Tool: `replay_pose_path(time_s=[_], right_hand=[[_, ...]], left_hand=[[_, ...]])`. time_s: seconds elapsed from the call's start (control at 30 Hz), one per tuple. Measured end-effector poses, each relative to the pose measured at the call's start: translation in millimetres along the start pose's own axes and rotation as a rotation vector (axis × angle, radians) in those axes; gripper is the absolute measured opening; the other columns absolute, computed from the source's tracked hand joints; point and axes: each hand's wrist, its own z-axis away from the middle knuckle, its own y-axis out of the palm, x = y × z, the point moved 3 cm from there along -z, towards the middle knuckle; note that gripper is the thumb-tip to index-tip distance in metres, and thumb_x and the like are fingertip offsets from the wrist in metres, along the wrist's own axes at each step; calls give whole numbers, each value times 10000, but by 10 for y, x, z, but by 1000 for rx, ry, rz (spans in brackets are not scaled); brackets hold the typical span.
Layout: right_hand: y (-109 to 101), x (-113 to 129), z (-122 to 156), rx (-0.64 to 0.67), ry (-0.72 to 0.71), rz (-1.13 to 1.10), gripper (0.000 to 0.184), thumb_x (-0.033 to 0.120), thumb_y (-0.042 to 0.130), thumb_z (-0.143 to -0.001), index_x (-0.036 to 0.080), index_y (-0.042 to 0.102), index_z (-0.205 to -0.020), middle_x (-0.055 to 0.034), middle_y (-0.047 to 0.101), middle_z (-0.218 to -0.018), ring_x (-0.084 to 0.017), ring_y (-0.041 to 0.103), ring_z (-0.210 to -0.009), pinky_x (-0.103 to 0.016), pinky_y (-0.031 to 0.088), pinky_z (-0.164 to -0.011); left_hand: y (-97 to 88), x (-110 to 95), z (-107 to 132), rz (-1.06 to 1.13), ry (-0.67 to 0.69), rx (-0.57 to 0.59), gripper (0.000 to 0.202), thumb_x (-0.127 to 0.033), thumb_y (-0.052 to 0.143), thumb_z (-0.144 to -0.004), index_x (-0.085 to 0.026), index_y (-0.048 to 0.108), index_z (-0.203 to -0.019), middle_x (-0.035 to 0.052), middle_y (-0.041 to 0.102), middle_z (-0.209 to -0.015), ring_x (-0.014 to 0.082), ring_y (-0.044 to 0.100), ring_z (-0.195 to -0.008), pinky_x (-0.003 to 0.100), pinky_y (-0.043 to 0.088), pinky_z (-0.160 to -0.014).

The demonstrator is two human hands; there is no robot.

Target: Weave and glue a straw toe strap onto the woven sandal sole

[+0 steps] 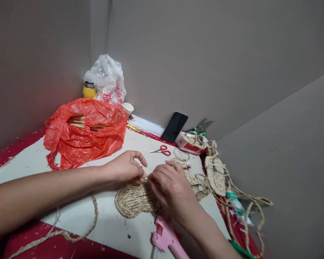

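A coiled sole-shaped piece of braided straw (133,201) lies on the white board under my hands. My left hand (129,167) pinches at its upper edge, with one finger curved up and apart from the others. My right hand (169,183) closes on the same edge from the right, its fingertips close to the left ones; its palm side is hidden. A pink glue gun (164,235) lies just below my right hand. A loose straw braid (95,212) trails from beneath my left forearm toward the lower left.
Behind lie red-handled scissors (163,150), a black phone (175,126) and a red plastic bag (83,144) of straw. More woven straw (216,174) and tangled braid (248,212) lie at right. A white cup (128,108) and yellow jar (89,90) stand near the wall.
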Motion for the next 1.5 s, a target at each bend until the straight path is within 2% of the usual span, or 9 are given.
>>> replay_pose_path(time_s=[0.2,0.37,0.53,0.73,0.87,1.1,1.3,1.43,1.5], right_hand=[[-48,-123,-7,75,44,-127,140,90,545,-866,190,578,-773,-31,625,-746,-198,550,-761,-384,384,-801],[-35,-117,1,111,62,-191,145,90,556,-872,191,569,-769,-24,614,-754,-194,543,-770,-373,390,-789],[2,-92,-10,170,57,-201,138,84,555,-878,183,580,-786,-31,629,-783,-202,553,-816,-382,394,-812],[-32,-101,-1,208,37,-224,144,66,561,-876,181,599,-798,-33,656,-835,-199,573,-867,-377,404,-849],[-111,-97,14,186,29,-240,134,67,561,-877,189,612,-857,-35,666,-901,-200,574,-934,-381,409,-874],[-172,-71,56,160,11,-223,136,107,545,-904,203,605,-828,-42,645,-1091,-194,558,-1037,-386,411,-914],[-193,37,55,54,-88,-165,164,80,508,-898,203,609,-860,-43,699,-1015,-227,539,-1102,-434,364,-964],[-17,62,48,-92,-168,-61,227,67,448,-914,210,620,-878,-26,730,-998,-226,547,-1122,-457,265,-1033],[85,82,39,-158,-207,-7,244,80,425,-936,205,628,-883,-21,736,-994,-216,545,-1137,-441,215,-1075]], left_hand=[[-69,74,-41,-347,31,-32,30,-130,588,-564,-160,582,-561,-20,557,-506,120,469,-479,229,309,-484],[1,99,-13,-493,63,-27,47,-141,596,-555,-172,632,-558,-26,563,-519,121,457,-508,223,283,-489],[51,110,-32,-550,70,-26,58,-130,571,-559,-165,617,-549,-28,545,-512,125,452,-536,216,306,-508],[80,143,-44,-472,33,39,81,-136,566,-574,-155,624,-628,-39,533,-540,123,457,-544,214,328,-503],[68,119,-18,-361,26,102,107,-185,573,-611,-152,634,-693,-49,521,-562,110,448,-540,203,335,-492],[63,100,10,-215,19,133,80,-177,581,-581,-151,586,-656,-63,493,-526,86,403,-485,188,290,-449],[-49,46,-18,-116,72,50,276,-123,548,-586,-186,524,-853,-96,491,-540,68,370,-435,168,268,-416],[-195,19,6,-123,141,-52,309,-84,544,-596,-179,545,-889,-71,517,-618,73,430,-508,157,304,-452],[-238,33,51,-124,156,-67,338,-72,536,-595,-181,543,-915,-64,527,-642,79,448,-531,159,322,-464]])
